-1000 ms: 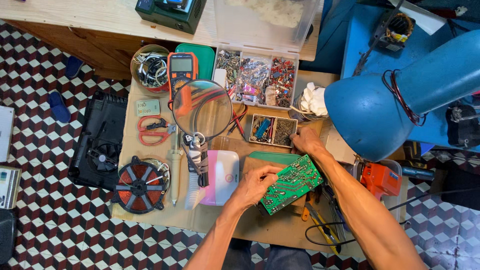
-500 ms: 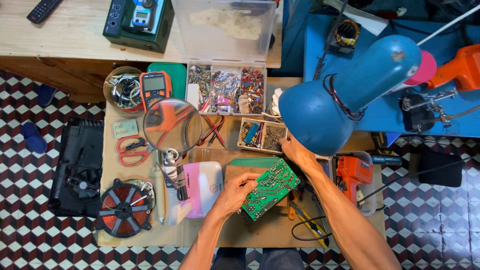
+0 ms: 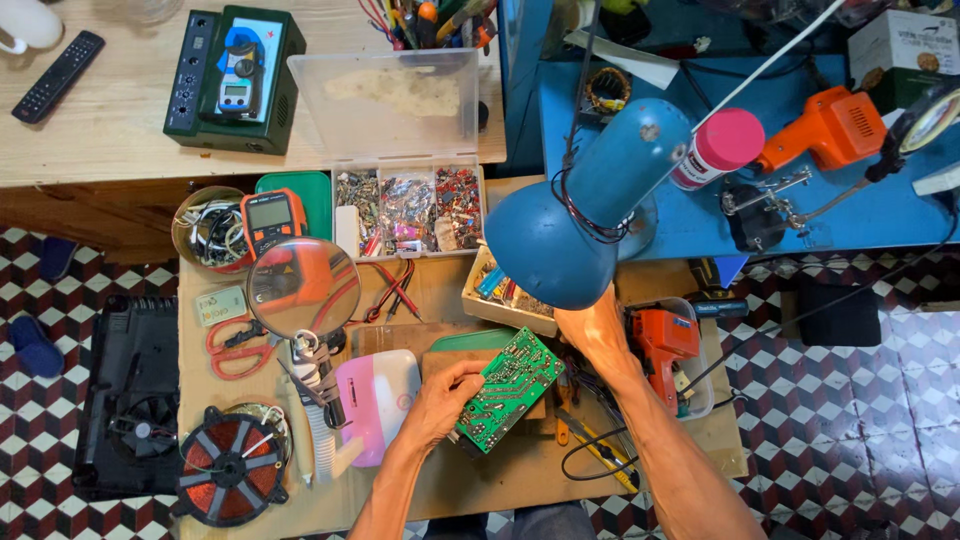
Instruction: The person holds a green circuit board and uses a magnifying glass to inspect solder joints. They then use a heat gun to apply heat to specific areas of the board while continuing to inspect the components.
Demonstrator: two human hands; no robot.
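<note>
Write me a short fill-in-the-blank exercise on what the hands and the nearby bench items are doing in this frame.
1. The left hand grips the ____ circuit board by its lower edge.
2. The right hand reaches under the blue ____.
3. The round magnifying glass stands to the ____ of the circuit board.
4. The scissors have ____ handles.

Missing words: green; lamp; left; red
</note>
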